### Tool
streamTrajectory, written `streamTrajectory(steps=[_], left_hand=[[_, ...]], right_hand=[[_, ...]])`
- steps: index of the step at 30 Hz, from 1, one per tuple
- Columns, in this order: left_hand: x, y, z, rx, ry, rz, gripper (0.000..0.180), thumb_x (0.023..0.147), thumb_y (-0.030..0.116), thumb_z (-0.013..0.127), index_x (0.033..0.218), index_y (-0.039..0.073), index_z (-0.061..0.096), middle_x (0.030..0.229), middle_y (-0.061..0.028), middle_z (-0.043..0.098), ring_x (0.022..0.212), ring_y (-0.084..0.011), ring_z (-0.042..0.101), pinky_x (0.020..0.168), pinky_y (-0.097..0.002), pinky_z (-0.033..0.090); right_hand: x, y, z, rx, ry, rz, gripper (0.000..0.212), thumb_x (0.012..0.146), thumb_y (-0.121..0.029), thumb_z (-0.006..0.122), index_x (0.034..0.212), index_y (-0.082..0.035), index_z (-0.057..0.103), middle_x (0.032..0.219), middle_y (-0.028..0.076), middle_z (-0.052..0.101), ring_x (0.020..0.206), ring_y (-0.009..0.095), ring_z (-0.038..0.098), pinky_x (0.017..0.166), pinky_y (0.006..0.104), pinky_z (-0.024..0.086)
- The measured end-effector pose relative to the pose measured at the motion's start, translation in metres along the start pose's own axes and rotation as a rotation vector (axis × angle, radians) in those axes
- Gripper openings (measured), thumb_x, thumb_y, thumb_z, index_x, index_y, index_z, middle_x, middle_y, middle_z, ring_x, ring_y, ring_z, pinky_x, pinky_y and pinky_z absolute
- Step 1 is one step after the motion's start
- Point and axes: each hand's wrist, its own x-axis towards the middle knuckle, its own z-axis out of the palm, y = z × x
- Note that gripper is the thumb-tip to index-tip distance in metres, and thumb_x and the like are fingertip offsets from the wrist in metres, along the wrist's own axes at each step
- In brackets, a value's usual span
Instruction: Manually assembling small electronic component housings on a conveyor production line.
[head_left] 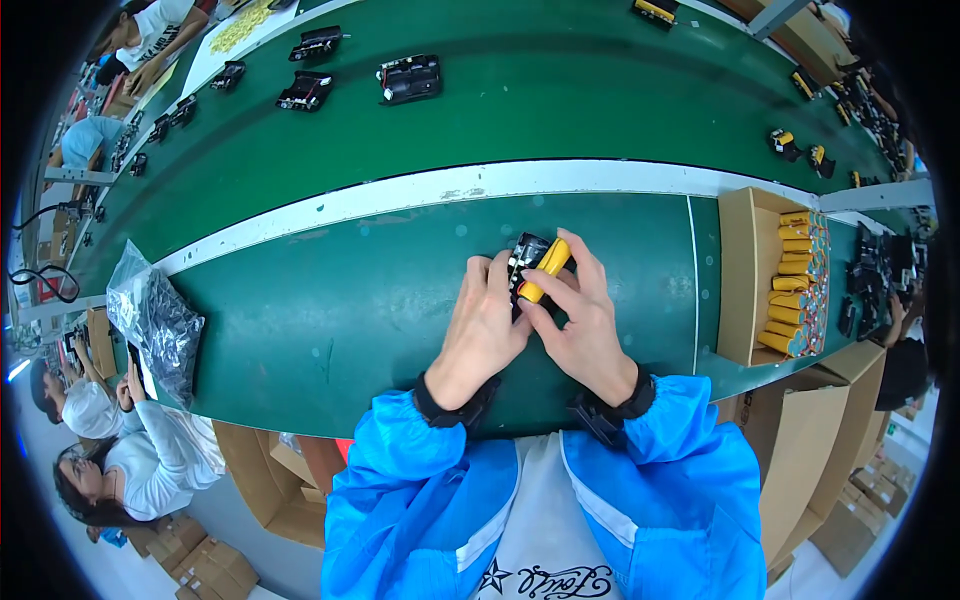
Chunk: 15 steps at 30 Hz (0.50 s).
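At the middle of the green bench, my left hand (482,322) is closed on a small black plastic housing (528,250) with electronic parts along its edge. My right hand (588,325) pinches a yellow battery pack (547,270) between thumb and fingers. The pack lies slanted at the right side of the housing, against or partly inside it; my fingers hide how far it sits in. A cardboard box (738,280) at the right holds several more yellow battery packs (792,285) with red and white wires.
Beyond a white rail (440,188) runs a green belt (560,110) with black housings (410,78) and some housings with yellow packs (783,143). A plastic bag (158,320) of dark parts lies at the left. Cartons (815,440) stand below the bench. Other people work at both sides.
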Motion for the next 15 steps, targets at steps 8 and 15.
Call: streamTrajectory(steps=[8, 15], left_hand=[[-0.016, 0.007, -0.036, -0.127, -0.143, -0.023, 0.050, 0.079, -0.008, 0.065, 0.127, -0.001, 0.052, 0.123, -0.0176, 0.052, 0.090, -0.0406, 0.066, 0.071, -0.0455, 0.058], [-0.024, -0.001, -0.039, 0.096, -0.141, 0.120, 0.033, 0.083, -0.006, 0.062, 0.116, -0.001, 0.060, 0.123, -0.0153, 0.054, 0.092, -0.0380, 0.066, 0.071, -0.0430, 0.058]], right_hand=[[0.014, -0.020, -0.001, -0.199, -0.104, -0.038, 0.039, 0.071, -0.001, 0.077, 0.109, -0.005, 0.071, 0.141, 0.023, 0.043, 0.122, 0.041, 0.046, 0.091, 0.0412, 0.053], [0.007, -0.013, 0.007, -0.017, -0.067, -0.016, 0.039, 0.069, -0.001, 0.078, 0.107, -0.003, 0.069, 0.137, 0.023, 0.045, 0.119, 0.044, 0.046, 0.091, 0.0422, 0.052]])
